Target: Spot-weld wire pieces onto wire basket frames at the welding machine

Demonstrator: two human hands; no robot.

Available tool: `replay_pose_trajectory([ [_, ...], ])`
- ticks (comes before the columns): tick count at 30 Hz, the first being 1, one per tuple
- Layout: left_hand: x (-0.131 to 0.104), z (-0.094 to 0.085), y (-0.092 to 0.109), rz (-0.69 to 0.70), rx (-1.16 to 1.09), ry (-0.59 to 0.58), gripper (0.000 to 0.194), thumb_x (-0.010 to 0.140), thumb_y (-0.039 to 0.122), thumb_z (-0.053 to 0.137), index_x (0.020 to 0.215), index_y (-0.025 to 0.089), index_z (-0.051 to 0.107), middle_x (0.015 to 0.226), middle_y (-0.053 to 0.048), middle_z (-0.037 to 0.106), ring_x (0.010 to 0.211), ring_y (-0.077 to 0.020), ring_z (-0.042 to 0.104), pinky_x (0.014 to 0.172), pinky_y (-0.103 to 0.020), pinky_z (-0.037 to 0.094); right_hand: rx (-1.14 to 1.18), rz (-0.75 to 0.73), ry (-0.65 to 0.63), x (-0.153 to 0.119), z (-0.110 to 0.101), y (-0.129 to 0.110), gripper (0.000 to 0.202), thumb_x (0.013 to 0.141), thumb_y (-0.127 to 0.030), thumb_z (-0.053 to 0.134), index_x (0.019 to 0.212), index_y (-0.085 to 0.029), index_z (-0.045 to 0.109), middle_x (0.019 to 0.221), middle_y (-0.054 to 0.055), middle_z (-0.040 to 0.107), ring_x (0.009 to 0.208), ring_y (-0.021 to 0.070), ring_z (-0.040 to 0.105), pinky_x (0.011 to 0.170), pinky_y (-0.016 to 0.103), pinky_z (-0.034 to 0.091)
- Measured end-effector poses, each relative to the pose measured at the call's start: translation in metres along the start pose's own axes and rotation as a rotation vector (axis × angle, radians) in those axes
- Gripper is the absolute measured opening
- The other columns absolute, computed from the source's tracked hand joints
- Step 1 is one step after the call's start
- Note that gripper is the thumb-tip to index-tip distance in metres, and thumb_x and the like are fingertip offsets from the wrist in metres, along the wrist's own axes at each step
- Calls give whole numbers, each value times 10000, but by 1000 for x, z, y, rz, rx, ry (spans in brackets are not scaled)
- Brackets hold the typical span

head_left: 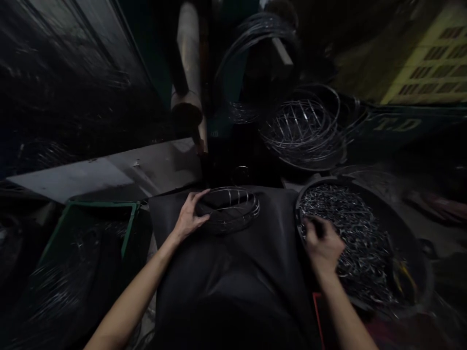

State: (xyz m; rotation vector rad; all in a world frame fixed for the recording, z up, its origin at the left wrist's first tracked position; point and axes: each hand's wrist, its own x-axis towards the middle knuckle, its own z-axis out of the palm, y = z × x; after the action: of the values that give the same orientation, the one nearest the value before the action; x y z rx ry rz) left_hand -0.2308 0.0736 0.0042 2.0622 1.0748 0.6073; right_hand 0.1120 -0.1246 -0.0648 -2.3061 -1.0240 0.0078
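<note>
One smooth black sheet spreads across the centre foreground, creased in soft folds, with a thin red straight edge just beside its lower right side. Over the sheet's far part, the left hand grasps a round, shallow frame of thin silver wire, thumb and fingers pinching its left side. The frame lies at the sheet's far end, its ring joined by short upright wires.

To the right, the right hand is at the near left part of a wide round black basin, its fingers curled; motion blur hides whether they hold anything, so I cannot tell. Small, shiny grey metal pieces heap the basin, and a blurred yellow curved object rests near its right wall. On the left stands a green rectangular plastic crate, its contents too dark to make out.

Beyond the crate, a flat grey panel slants upward to the right. Behind the basin sits a tangled pile of round silver wire frames. Farther back are a pale cylindrical bar, a large loop of coiled wire and a yellow slotted crate above a dark green surface lettered "T.D".
</note>
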Motion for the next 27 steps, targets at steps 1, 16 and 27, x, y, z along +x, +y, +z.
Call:
replay_pose_trajectory([
  [1, 2, -1, 6, 1, 1, -2, 602, 696, 156, 598, 1271, 269, 460, 1134, -31, 510, 1072, -213, 516, 963, -368, 428, 59, -32, -28, -9, 6, -13, 382, 814, -532, 456, 913, -206, 629, 865, 111, 657, 797, 258, 604, 686, 366, 448],
  [16, 35, -4, 40, 161, 147, 52, 580, 694, 151, 610, 1248, 264, 482, 1111, -49, 473, 1073, -231, 481, 937, -392, 415, 422, -670, -409, 47, 16, -199, 206, 862, -343, 520, 970, -232, 656, 878, 10, 704, 784, 146, 653, 728, 252, 498],
  [27, 36, 3, 39, 138, 134, 95, 602, 686, 140, 628, 1253, 263, 470, 1131, -57, 459, 1105, -239, 469, 957, -410, 416, 61, -1284, -123, 63, 14, -204, 232, 877, -191, 529, 1077, -208, 645, 1056, 21, 686, 721, 79, 643, 561, 233, 368],
])
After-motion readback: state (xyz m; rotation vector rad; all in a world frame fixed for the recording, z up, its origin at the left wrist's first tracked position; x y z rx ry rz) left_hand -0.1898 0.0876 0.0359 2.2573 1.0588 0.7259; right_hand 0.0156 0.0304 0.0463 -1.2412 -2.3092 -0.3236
